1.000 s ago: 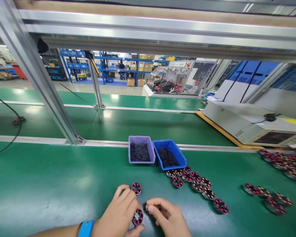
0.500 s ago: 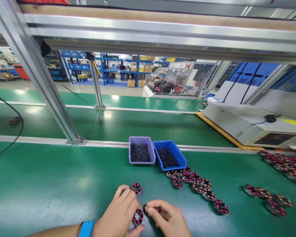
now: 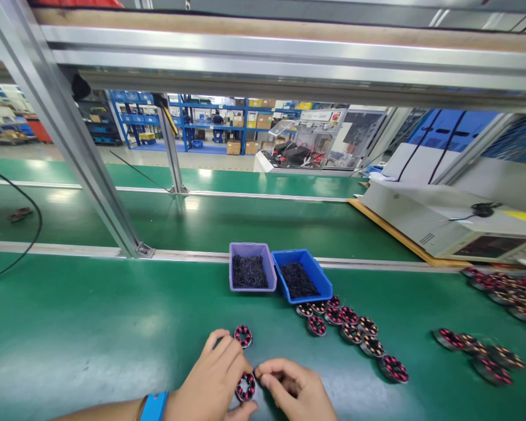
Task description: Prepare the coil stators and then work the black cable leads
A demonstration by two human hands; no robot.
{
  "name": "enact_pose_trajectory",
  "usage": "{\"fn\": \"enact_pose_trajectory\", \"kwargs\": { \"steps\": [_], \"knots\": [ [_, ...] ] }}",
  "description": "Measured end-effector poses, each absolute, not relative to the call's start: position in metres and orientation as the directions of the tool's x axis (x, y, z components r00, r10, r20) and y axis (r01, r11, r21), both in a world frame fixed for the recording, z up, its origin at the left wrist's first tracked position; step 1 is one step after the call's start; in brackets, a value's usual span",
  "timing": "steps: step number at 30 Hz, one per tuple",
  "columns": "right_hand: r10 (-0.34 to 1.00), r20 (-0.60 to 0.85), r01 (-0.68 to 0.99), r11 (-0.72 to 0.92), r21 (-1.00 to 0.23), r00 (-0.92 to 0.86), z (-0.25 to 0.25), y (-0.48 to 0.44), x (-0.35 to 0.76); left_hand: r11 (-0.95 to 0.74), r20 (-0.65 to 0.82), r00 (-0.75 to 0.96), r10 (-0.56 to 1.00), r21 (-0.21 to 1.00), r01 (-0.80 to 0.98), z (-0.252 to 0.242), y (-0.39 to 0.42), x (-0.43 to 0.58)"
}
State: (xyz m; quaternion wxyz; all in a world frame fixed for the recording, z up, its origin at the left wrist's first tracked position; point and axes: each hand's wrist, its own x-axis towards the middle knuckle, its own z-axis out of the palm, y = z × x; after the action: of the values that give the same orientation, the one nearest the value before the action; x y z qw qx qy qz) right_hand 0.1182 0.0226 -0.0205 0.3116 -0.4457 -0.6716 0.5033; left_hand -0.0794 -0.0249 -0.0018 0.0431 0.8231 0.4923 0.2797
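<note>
My left hand (image 3: 213, 377), with a blue wristband (image 3: 154, 404), is closed round a ring-shaped coil core (image 3: 246, 387) with red windings, steadying it on the green bench. Just right of this core, my right hand (image 3: 296, 387) has thumb and forefinger pinched on a small black piece (image 3: 258, 372), which is mostly hidden by the fingertips. The piece is close to the core's rim; whether they touch I cannot tell. A second red-wound coil core (image 3: 243, 336) lies flat beyond my left fingers.
A purple bin (image 3: 231, 275) and a blue bin (image 3: 325, 286) hold many small black pieces. Several red and copper coil cores (image 3: 351, 333) lie to the right, with more groups (image 3: 477, 354) further right. A grey metal case (image 3: 438, 216) and an aluminium post (image 3: 87, 158) flank the bench.
My right hand has shifted slightly left, bringing its fingertips nearer the held coil core. My left hand stays put. The small red parts at the far left have slid a little leftward.
</note>
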Motion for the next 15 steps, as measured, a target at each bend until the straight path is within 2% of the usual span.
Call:
{"fn": "enact_pose_trajectory", "kwargs": {
  "steps": [5, 9, 11, 15],
  "knots": [
    [0.788, 0.198, 0.328, 0.451, -0.83, -0.582, -0.018, 0.024, 0.121, -0.538, 0.468, 0.352, 0.81, 0.356, 0.764, -0.005, -0.024, -0.081],
    [0.704, 0.393, 0.346, 0.661, -0.666, -0.591, -0.02, 0.021, 0.116, -0.52, 0.457, 0.327, 0.827, 0.404, 0.752, -0.003, -0.025, -0.082],
    [0.685, 0.442, 0.35, 0.699, -0.623, -0.579, -0.023, 0.017, 0.114, -0.497, 0.445, 0.307, 0.841, 0.414, 0.762, -0.001, -0.025, -0.081],
    [0.701, 0.421, 0.32, 0.667, -0.673, -0.576, -0.031, 0.008, 0.113, -0.466, 0.436, 0.276, 0.856, 0.425, 0.776, -0.004, -0.029, -0.081]
  ]
}}
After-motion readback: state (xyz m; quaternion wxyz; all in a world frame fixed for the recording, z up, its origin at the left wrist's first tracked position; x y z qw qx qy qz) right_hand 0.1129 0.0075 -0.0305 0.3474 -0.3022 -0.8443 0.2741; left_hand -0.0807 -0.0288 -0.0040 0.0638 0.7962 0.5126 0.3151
